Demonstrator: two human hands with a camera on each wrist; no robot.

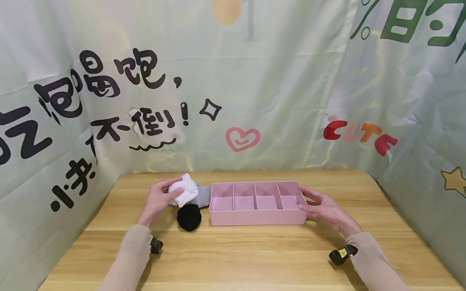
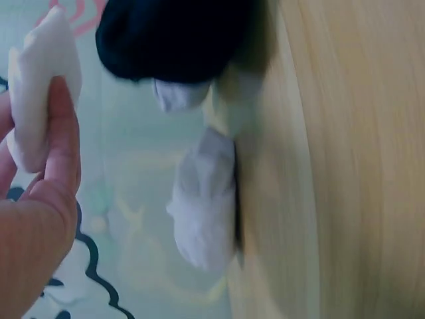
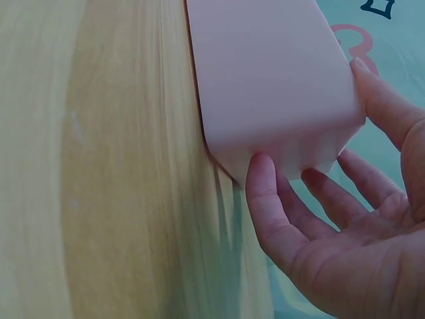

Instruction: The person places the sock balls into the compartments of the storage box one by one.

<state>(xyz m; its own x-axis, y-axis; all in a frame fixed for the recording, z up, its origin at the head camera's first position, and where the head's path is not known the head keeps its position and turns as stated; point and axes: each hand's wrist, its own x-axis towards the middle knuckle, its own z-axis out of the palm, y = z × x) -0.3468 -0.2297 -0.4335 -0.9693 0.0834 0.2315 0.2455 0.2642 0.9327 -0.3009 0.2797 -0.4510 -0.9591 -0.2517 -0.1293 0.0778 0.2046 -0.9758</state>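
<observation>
Left hand (image 1: 159, 200) pinches the white cloth bundle (image 1: 186, 190) between its fingers, left of the pink four-compartment organizer (image 1: 258, 217), right hand (image 1: 325, 208) curving its fingers round one end — pick-up stage, seemingly, next wanting a steady carry.

My right hand (image 3: 352, 246) holds one end of pink box (image 3: 272, 80) on worktop (image 3: 119, 166); printed cloth (image 3: 405, 53) beyond worktop edge

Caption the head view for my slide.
Left hand holds a white cloth bundle; right hand grips a pink divided box.
</observation>
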